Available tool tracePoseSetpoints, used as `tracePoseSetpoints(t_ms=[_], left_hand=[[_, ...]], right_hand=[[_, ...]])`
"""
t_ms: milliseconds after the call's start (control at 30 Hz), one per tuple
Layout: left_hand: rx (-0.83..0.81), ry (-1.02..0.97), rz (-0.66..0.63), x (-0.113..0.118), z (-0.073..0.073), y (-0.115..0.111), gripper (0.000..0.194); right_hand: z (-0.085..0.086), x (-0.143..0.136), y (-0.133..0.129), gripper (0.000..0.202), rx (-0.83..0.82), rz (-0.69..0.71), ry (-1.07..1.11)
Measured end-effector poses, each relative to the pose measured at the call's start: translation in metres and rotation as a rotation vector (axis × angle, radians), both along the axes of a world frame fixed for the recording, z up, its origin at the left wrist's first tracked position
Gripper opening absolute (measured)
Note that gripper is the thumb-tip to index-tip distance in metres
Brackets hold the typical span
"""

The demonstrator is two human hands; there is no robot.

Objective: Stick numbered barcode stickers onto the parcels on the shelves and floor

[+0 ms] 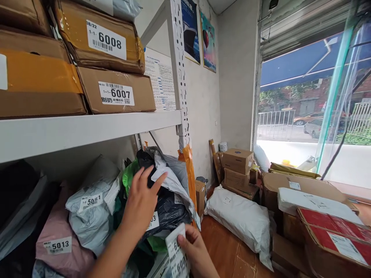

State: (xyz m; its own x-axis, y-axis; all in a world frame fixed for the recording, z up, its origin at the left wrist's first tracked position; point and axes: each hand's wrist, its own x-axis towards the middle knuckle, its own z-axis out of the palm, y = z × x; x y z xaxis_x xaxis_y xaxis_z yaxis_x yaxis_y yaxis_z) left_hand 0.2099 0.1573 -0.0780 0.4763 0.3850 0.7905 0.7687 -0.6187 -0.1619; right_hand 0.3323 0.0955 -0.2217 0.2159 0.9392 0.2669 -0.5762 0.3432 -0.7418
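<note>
My left hand (143,197) reaches over the lower shelf with its fingers spread, holding nothing. It is in front of a black plastic parcel (171,210) and a white mailing bag (169,177); whether it touches them I cannot tell. A bright green bag (130,173) shows behind its wrist side. Low in the view, my right hand (197,247) pinches a strip of printed number labels (177,255), some reading 600-something. To the left lie a grey parcel (89,216) labelled 5021 and a pink parcel (58,239) labelled 5013.
Above, the white shelf (87,131) carries cardboard boxes, including one marked 6007 (118,90) and one marked 6008 (101,38). An upright post (181,77) stands at its end. Right of it, a large white parcel (240,220) lies on the floor near stacked boxes (237,162).
</note>
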Motion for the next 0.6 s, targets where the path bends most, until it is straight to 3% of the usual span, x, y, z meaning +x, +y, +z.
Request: tracePoseSetpoints(t_ms=[33,133,267,333,400,500,600], left_hand=[[0.006,0.108,-0.013,0.005,0.012,0.006,0.054],[-0.109,0.388,-0.023,0.011,0.032,0.027,0.033],[-0.184,0.518,-0.258,-0.003,0.025,0.036,0.024],[-0.318,0.377,-0.361,-0.009,0.019,0.036,0.019],[-0.598,-0.009,-0.381,-0.008,0.017,0.04,0.019],[-1.025,-0.57,-0.344,0.002,0.023,0.052,0.039],[-1.224,-0.678,-0.303,0.013,0.033,0.06,0.038]], right_hand=[[0.011,0.008,-0.001,0.034,0.04,-0.017,0.004],[0.041,0.029,0.003,0.031,0.134,-0.113,0.121],[0.067,0.053,0.014,0.035,0.18,-0.317,0.316],[0.077,0.054,0.024,0.036,0.183,-0.333,0.284],[0.087,0.044,0.04,0.037,0.157,-0.277,0.137],[0.099,0.018,0.069,0.048,0.09,-0.216,-0.045],[0.102,-0.001,0.092,0.055,0.047,-0.238,-0.064]])
